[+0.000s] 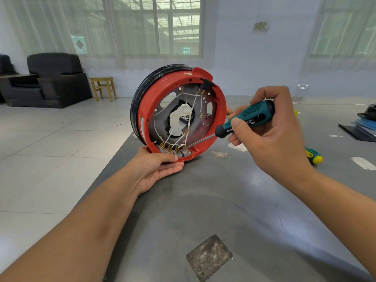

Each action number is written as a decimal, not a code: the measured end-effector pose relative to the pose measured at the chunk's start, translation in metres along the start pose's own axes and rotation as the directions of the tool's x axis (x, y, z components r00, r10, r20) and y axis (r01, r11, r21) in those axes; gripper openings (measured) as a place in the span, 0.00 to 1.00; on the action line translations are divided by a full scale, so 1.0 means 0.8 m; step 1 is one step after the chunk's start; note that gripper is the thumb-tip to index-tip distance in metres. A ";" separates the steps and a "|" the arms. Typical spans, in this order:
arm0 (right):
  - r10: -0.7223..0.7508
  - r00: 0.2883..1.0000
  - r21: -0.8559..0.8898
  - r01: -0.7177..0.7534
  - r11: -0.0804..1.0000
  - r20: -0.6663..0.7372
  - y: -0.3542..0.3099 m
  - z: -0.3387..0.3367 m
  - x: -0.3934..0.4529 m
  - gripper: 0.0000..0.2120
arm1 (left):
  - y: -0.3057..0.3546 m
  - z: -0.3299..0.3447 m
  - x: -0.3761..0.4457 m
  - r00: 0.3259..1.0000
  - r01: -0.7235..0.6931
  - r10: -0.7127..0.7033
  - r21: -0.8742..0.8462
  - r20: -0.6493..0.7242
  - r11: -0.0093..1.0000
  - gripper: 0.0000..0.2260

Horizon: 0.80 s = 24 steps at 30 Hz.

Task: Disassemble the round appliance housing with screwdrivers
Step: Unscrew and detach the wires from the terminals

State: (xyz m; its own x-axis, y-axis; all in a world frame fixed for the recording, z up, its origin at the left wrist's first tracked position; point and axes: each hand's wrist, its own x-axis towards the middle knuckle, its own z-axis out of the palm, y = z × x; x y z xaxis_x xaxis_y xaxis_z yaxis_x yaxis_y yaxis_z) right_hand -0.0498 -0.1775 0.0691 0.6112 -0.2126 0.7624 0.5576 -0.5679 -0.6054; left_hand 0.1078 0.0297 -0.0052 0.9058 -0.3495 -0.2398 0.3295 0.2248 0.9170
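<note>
The round appliance housing (pixel 218 98), red with a black outer band, stands on edge on the grey table (pixel 213 200), its open side toward me. Inside it are a grey metal plate, white wires and brass terminals along the bottom. My left hand (pixel 158 169) holds the housing's lower rim, thumb on the red edge and fingers beneath. My right hand (pixel 268 129) grips a teal-and-black screwdriver (pixel 247 118). Its shaft slants down-left, and the tip sits at the terminals near the bottom of the housing.
A second screwdriver (pixel 314 156) with a yellow-and-teal handle lies on the table at the right. Black and blue parts (pixel 364 123) sit at the far right edge. A small metal piece (pixel 218 154) lies beside the housing. The table's left edge drops to a tiled floor.
</note>
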 end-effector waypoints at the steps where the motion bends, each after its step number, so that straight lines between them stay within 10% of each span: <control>1: 0.000 1.000 -0.025 0.000 1.000 0.004 -0.002 0.001 0.001 0.18 | 0.000 0.000 0.000 1.000 -0.004 0.004 -0.002 -0.001 1.000 0.31; 24: 0.042 0.999 -0.068 -0.041 0.997 0.002 -0.008 -0.005 0.012 0.16 | -0.001 0.001 0.000 1.000 -0.022 0.021 0.016 0.021 1.000 0.35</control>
State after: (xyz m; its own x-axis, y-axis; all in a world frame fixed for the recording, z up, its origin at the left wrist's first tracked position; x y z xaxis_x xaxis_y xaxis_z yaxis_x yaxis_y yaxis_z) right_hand -0.0496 -0.1794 0.0813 0.6347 -0.2347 0.7362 0.4923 -0.6115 -0.6194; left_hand 0.1074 0.0289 -0.0062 0.9067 -0.3639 -0.2132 0.3054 0.2178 0.9270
